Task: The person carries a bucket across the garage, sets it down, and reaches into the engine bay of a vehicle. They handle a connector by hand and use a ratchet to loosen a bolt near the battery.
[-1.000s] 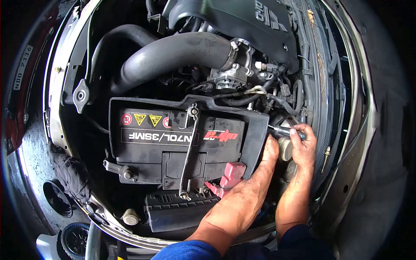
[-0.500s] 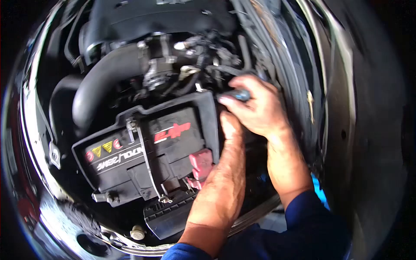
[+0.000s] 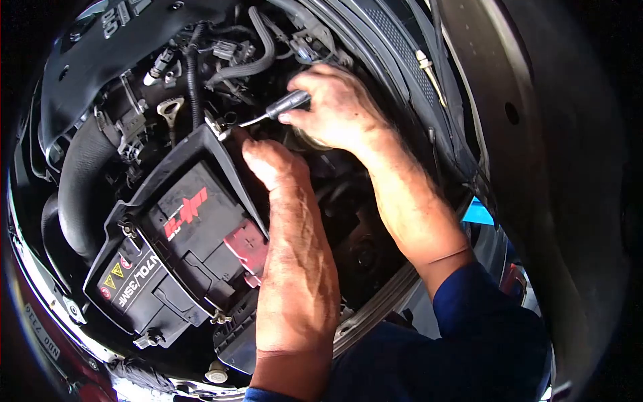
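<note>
My right hand (image 3: pixel 335 110) is closed around the dark handle of a screwdriver (image 3: pixel 289 104). Its thin metal shaft points left, with the tip beside a small metal clip (image 3: pixel 216 127) at the battery tray's upper corner. Just below that tip is my left hand (image 3: pixel 274 164), closed, its fingers curled down beside the tray; whatever they grip is hidden. The black battery tray (image 3: pixel 231 167) surrounds a car battery (image 3: pixel 184 214) with a red terminal cover (image 3: pixel 246 246), close to my left forearm.
A metal hold-down bar crosses the battery. To the left runs a thick black intake hose (image 3: pixel 84 181), below the engine cover (image 3: pixel 100 60). A yellowish ring-shaped dipstick handle (image 3: pixel 170 109) and a corrugated hose (image 3: pixel 193 80) stand near the hands. The fender (image 3: pixel 495 87) lies right.
The view has shifted and turned, so the battery appears further left and more tilted. The screwdriver's shaft now shows, pointing at the tray corner. Both hands remain close together.
</note>
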A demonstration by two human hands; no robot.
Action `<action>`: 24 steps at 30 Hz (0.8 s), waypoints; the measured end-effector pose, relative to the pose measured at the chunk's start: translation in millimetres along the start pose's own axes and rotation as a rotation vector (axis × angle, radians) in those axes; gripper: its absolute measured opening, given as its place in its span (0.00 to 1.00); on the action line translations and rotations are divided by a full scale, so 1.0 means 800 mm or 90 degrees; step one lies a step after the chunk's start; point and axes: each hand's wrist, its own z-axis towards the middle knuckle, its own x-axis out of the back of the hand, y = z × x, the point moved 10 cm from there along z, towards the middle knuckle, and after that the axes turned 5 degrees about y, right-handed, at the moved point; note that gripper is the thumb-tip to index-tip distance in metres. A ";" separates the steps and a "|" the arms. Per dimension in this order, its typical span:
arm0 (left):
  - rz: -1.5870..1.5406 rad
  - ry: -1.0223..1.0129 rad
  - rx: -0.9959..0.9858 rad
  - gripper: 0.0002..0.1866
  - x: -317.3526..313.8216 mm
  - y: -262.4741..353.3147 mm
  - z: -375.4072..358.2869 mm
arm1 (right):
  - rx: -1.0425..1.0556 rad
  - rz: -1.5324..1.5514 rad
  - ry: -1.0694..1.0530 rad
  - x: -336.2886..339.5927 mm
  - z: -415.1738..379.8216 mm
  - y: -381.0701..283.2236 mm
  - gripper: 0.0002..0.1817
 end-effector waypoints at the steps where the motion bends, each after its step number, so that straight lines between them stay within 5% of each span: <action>1: -0.017 0.010 0.005 0.25 -0.008 0.006 -0.011 | 0.037 -0.056 -0.009 -0.003 0.001 -0.010 0.20; 4: -0.060 0.003 0.013 0.24 -0.023 0.015 -0.025 | 0.166 -0.175 -0.052 -0.012 0.003 -0.044 0.15; 7: -0.036 0.018 -0.013 0.22 -0.024 0.021 -0.034 | 0.151 -0.163 -0.014 -0.023 0.006 -0.034 0.12; 9: 0.327 -0.028 -0.333 0.18 -0.025 0.058 -0.021 | 0.141 -0.154 -0.005 -0.022 0.003 -0.028 0.12; 11: 0.363 0.018 -0.293 0.17 -0.038 0.066 -0.042 | 0.152 -0.139 0.042 -0.017 0.002 -0.028 0.12; 13: 0.075 0.101 -0.029 0.17 -0.039 0.042 -0.057 | 0.150 -0.161 0.046 -0.021 0.003 -0.028 0.12; 17: 0.301 0.127 -0.104 0.17 -0.042 0.066 -0.086 | 0.132 -0.183 0.051 -0.035 0.010 -0.013 0.12; 19: 0.294 -0.054 -0.155 0.20 -0.079 0.086 -0.116 | 0.120 -0.170 0.012 -0.027 0.010 -0.019 0.11; 20: 0.578 -0.103 -0.364 0.21 -0.114 0.137 -0.163 | 0.104 -0.161 -0.028 -0.028 0.009 -0.017 0.11; 22: 0.700 -0.253 -0.460 0.19 -0.153 0.189 -0.210 | 0.097 -0.185 -0.026 -0.028 0.008 -0.017 0.12; 24: 1.068 -0.411 -0.906 0.13 -0.201 0.218 -0.217 | 0.077 -0.199 -0.062 -0.030 0.007 -0.019 0.14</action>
